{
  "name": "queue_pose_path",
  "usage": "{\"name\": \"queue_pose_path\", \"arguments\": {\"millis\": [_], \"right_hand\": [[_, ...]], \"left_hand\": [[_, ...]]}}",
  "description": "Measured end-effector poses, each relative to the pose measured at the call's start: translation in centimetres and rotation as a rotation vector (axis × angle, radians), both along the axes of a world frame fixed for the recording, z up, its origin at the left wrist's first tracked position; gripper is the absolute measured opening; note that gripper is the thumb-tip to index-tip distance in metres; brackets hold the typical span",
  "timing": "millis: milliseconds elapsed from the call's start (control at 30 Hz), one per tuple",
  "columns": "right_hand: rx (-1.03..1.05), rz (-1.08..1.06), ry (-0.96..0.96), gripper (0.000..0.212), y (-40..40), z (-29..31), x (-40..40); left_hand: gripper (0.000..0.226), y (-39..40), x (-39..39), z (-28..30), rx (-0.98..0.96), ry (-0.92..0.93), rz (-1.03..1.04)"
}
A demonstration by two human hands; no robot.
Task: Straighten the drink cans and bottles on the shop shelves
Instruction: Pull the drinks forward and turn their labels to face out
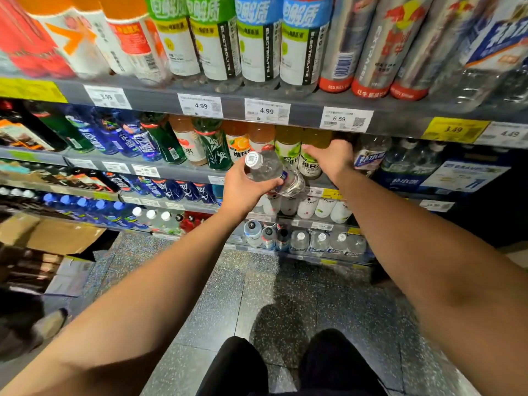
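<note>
My left hand [245, 187] is shut on a clear bottle [268, 170] with a white cap, held tilted in front of the second shelf [177, 171]. My right hand [333, 157] reaches into that shelf, its fingers on the yellow-green vitamin bottles [310, 164]; whether it grips one is hidden by the back of the hand. Clear bottles with blue labels [371, 155] stand just right of that hand. Orange and peach drink bottles [237, 141] stand to its left.
The top shelf [300, 110] carries tall electrolyte bottles [260, 41] and silver cans [380, 47] above price tags. Lower shelves hold blue, white and clear bottles [320, 241]. Cardboard boxes [54, 235] sit on the floor at the left. Someone's shoe [51, 321] shows at the far left.
</note>
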State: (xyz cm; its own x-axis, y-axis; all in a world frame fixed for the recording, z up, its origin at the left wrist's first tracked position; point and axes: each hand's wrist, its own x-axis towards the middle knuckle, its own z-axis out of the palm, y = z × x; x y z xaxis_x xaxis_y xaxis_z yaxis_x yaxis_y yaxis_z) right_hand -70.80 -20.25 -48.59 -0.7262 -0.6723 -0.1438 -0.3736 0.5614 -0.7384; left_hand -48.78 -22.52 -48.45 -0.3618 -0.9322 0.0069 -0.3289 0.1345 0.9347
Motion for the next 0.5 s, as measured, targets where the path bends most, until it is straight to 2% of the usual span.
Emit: {"name": "queue_pose_path", "arguments": {"millis": [200,367,500], "right_hand": [[-0.017,0.001,-0.109,0.033,1.8,-0.2,-1.1],[-0.205,-0.084,-0.035,0.025,5.5,-0.5,-1.9],[-0.164,-0.032,0.058,0.017,7.7,-0.9,-3.5]], "left_hand": [[0.069,1.0,-1.9,0.7,0.009,0.013,0.000],[0.063,2.5,-5.4,1.0,-0.070,-0.035,-0.042],[0.068,3.4,-8.4,0.6,-0.058,-0.033,-0.048]]}}
